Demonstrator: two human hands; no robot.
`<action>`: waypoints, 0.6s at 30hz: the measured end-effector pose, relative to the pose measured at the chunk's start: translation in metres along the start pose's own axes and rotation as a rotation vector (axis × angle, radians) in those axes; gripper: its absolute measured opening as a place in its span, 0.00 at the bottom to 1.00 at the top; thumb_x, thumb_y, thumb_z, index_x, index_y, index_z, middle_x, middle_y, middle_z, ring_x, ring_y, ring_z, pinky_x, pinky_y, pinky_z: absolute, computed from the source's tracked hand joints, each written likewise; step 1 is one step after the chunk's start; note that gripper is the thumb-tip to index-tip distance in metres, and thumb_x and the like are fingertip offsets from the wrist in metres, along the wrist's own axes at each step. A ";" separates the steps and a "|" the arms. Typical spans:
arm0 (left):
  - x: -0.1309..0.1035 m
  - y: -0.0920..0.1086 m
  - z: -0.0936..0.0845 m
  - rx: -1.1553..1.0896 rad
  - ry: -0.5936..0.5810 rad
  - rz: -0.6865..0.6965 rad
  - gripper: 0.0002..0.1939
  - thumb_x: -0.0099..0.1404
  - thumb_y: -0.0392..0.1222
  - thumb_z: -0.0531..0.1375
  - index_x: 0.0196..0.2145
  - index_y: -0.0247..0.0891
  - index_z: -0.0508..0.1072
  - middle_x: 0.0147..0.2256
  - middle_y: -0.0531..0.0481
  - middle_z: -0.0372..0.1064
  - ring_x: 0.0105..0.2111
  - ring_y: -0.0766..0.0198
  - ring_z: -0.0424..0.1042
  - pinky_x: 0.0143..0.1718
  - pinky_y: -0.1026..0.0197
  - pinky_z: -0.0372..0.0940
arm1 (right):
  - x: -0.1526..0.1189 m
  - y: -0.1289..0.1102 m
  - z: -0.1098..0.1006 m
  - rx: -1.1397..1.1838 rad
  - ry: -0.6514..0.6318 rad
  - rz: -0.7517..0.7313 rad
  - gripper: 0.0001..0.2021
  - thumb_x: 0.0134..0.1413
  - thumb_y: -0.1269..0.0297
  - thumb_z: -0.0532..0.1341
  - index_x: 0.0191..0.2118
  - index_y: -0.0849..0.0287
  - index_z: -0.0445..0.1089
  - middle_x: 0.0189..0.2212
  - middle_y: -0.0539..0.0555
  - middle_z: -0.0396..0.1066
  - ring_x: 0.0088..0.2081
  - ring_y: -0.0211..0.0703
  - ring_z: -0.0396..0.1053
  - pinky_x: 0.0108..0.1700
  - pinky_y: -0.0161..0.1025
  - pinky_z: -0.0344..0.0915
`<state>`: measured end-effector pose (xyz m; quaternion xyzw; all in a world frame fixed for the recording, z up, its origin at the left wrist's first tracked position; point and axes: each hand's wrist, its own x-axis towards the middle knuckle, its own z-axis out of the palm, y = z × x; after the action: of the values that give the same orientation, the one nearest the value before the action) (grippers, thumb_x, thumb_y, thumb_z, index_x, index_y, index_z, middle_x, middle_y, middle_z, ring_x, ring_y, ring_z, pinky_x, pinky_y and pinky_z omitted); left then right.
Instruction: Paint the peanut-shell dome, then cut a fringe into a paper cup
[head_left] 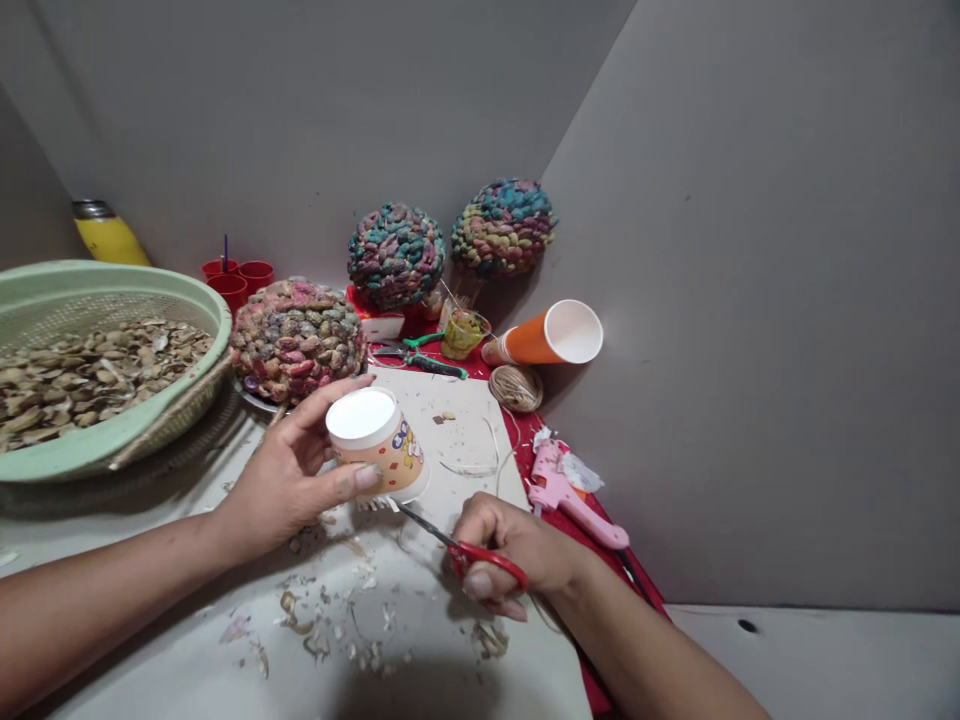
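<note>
My left hand (289, 465) is wrapped round a printed paper cup (390, 455), thumb on the near side, fingers behind. The cup is tilted, with a plain white round end turned up toward me. Along its lower edge runs a fringe of short cut strips (373, 504). In my right hand (517, 545) is a pair of red-handled scissors (491, 562), fingers through the loops. The blade tips meet the fringed edge of the cup; how far the blades are parted is hard to make out.
A green basket (217, 300) of shells stands at left. Balls of coloured shells (296, 340) sit behind the cup. Green-handled pliers (427, 362), a twine roll (516, 388), stacked orange cups (532, 340) and a pink glue gun (574, 500) lie right. Scraps litter the board (420, 640).
</note>
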<state>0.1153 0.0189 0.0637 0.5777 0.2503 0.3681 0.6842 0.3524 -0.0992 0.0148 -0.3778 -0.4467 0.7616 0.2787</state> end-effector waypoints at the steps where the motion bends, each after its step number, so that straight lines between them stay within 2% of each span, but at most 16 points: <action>1: 0.000 0.000 0.000 0.005 0.002 -0.004 0.35 0.50 0.46 0.79 0.56 0.46 0.77 0.52 0.46 0.78 0.56 0.45 0.75 0.59 0.50 0.69 | 0.000 0.000 0.000 0.005 0.001 -0.004 0.31 0.42 0.44 0.77 0.14 0.62 0.63 0.08 0.46 0.61 0.08 0.28 0.55 0.11 0.26 0.51; 6: 0.001 0.001 0.000 0.013 -0.014 -0.005 0.35 0.51 0.47 0.78 0.56 0.46 0.77 0.52 0.46 0.79 0.54 0.47 0.76 0.58 0.51 0.70 | 0.001 -0.001 0.002 0.027 -0.010 -0.029 0.30 0.44 0.46 0.77 0.14 0.62 0.63 0.08 0.45 0.61 0.09 0.28 0.55 0.12 0.26 0.52; 13: -0.002 0.002 0.000 -0.015 -0.052 -0.007 0.31 0.53 0.45 0.78 0.54 0.49 0.77 0.50 0.51 0.80 0.52 0.54 0.78 0.55 0.58 0.72 | -0.002 0.001 0.000 -0.011 -0.015 -0.041 0.30 0.45 0.46 0.76 0.14 0.62 0.63 0.09 0.46 0.61 0.09 0.27 0.54 0.12 0.26 0.51; 18: -0.002 0.000 0.000 -0.039 -0.061 -0.025 0.32 0.53 0.44 0.78 0.55 0.49 0.77 0.50 0.50 0.80 0.51 0.52 0.79 0.54 0.57 0.73 | -0.003 0.005 -0.003 0.017 -0.031 -0.033 0.30 0.45 0.47 0.77 0.15 0.62 0.63 0.09 0.45 0.61 0.09 0.27 0.55 0.12 0.25 0.52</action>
<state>0.1142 0.0171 0.0634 0.5719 0.2294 0.3467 0.7072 0.3558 -0.1020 0.0103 -0.3561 -0.4505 0.7666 0.2873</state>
